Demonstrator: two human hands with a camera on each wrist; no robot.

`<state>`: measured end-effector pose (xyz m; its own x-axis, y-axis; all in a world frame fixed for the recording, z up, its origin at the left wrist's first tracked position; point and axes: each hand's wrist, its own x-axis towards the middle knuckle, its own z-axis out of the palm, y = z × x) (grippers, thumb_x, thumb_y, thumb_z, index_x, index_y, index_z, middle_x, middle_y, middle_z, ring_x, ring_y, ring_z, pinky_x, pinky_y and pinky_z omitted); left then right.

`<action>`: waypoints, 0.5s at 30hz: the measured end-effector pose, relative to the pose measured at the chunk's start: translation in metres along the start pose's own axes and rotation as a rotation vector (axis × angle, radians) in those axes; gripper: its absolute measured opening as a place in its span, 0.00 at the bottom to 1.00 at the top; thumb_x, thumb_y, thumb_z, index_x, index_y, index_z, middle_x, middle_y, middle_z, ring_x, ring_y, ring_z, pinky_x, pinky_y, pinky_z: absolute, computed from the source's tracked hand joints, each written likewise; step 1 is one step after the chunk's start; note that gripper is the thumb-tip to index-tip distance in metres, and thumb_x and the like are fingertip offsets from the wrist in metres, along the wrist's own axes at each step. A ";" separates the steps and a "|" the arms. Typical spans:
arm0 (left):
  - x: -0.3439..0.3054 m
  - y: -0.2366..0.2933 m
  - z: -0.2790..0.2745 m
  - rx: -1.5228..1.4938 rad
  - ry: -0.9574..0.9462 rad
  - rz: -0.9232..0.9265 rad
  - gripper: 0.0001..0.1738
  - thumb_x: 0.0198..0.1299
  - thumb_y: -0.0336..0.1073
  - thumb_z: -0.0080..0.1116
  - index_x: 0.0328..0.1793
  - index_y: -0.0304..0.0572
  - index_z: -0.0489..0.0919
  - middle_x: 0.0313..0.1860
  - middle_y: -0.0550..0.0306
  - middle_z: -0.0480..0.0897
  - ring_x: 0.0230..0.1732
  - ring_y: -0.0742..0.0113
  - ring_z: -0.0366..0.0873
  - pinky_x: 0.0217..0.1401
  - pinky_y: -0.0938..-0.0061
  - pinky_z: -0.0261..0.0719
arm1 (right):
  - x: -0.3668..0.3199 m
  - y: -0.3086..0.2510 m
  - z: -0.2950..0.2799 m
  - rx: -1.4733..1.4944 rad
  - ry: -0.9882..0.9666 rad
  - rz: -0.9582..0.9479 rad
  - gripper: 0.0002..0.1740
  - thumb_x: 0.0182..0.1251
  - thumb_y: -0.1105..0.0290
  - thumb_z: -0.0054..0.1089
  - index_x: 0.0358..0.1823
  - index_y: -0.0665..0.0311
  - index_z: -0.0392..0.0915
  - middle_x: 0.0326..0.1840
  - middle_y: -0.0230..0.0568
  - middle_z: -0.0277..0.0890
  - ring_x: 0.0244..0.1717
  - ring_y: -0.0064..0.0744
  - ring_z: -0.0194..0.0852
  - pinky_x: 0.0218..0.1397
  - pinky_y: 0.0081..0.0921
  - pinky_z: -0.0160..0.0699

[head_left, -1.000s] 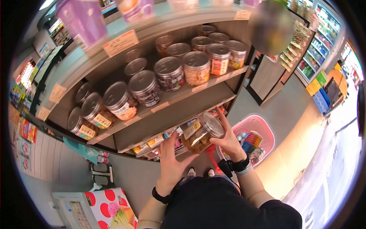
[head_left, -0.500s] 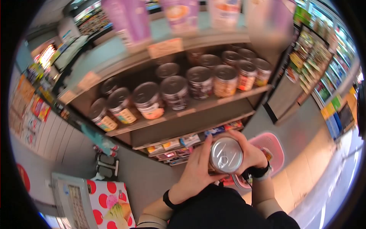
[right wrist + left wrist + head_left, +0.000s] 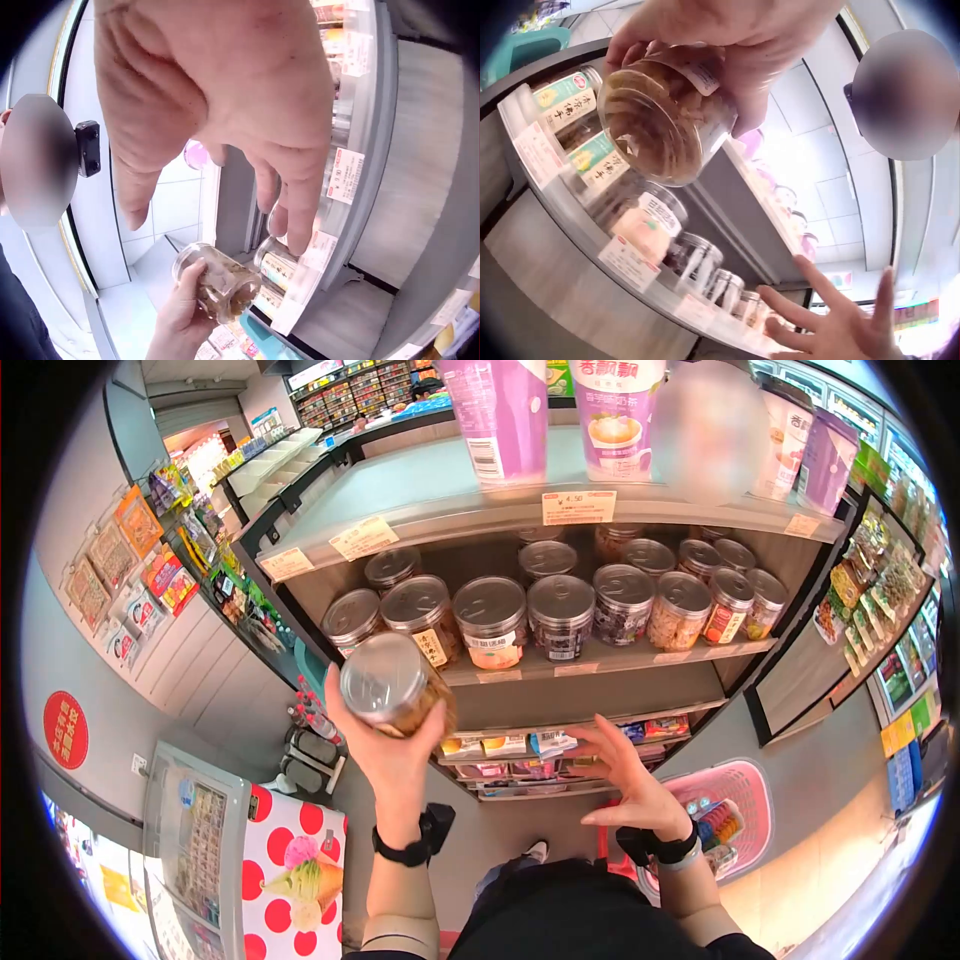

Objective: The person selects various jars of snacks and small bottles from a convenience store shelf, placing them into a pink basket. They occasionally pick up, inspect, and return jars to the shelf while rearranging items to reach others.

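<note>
My left hand (image 3: 390,760) grips a clear plastic jar (image 3: 388,685) with a silvery lid, in front of the left end of the jar shelf. Brownish dried pieces fill the jar (image 3: 656,124), seen through its base in the left wrist view. Its lid tilts toward the head camera. My right hand (image 3: 625,775) is held in the air before the lower shelves, fingers spread and holding nothing. Behind the held jar, a row of similar jars (image 3: 490,622) stands on the shelf (image 3: 580,666); the left ones have green and cream labels (image 3: 562,101).
Purple cups (image 3: 618,420) stand on the top ledge above the jars. A pink basket (image 3: 760,810) with goods sits on the floor at the right. Small packets (image 3: 505,745) line the lower shelves. At the lower left is a freezer (image 3: 190,850) beside a red-dotted panel (image 3: 295,860).
Both hands first held the jar near my body. Now my right hand has let go, and my left hand has carried the jar left to the shelf's left end. The head view has turned left.
</note>
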<state>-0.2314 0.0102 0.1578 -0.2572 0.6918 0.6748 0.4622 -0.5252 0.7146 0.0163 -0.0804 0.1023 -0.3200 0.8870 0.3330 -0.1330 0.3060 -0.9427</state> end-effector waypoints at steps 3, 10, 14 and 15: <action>0.017 -0.009 0.017 0.061 0.044 0.050 0.53 0.37 0.33 0.75 0.71 0.37 0.55 0.63 0.46 0.64 0.62 0.58 0.64 0.67 0.68 0.59 | -0.011 0.001 -0.005 -0.005 0.063 0.001 0.60 0.46 0.75 0.74 0.75 0.56 0.37 0.73 0.48 0.48 0.67 0.42 0.59 0.66 0.38 0.66; 0.047 -0.015 0.051 0.136 0.102 0.081 0.50 0.37 0.39 0.77 0.67 0.36 0.60 0.61 0.42 0.68 0.61 0.48 0.68 0.63 0.63 0.65 | -0.042 0.003 -0.016 -0.047 0.223 0.046 0.58 0.48 0.77 0.72 0.75 0.56 0.39 0.73 0.48 0.50 0.65 0.40 0.61 0.64 0.36 0.67; 0.048 -0.027 0.069 0.183 0.117 0.132 0.50 0.38 0.40 0.77 0.67 0.36 0.60 0.61 0.45 0.69 0.61 0.48 0.67 0.64 0.62 0.64 | -0.052 0.006 -0.015 -0.060 0.266 0.076 0.56 0.49 0.77 0.70 0.75 0.56 0.40 0.71 0.47 0.53 0.65 0.39 0.62 0.63 0.35 0.67; 0.046 -0.032 0.071 0.215 0.122 0.157 0.51 0.38 0.41 0.77 0.68 0.36 0.59 0.62 0.44 0.66 0.62 0.47 0.66 0.64 0.61 0.64 | -0.053 0.007 -0.016 -0.058 0.268 0.077 0.56 0.49 0.77 0.70 0.75 0.56 0.40 0.71 0.47 0.53 0.65 0.39 0.62 0.63 0.35 0.67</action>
<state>-0.1976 0.0944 0.1532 -0.2625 0.5383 0.8008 0.6704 -0.4952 0.5526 0.0473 -0.1201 0.0780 -0.0670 0.9657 0.2510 -0.0612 0.2471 -0.9671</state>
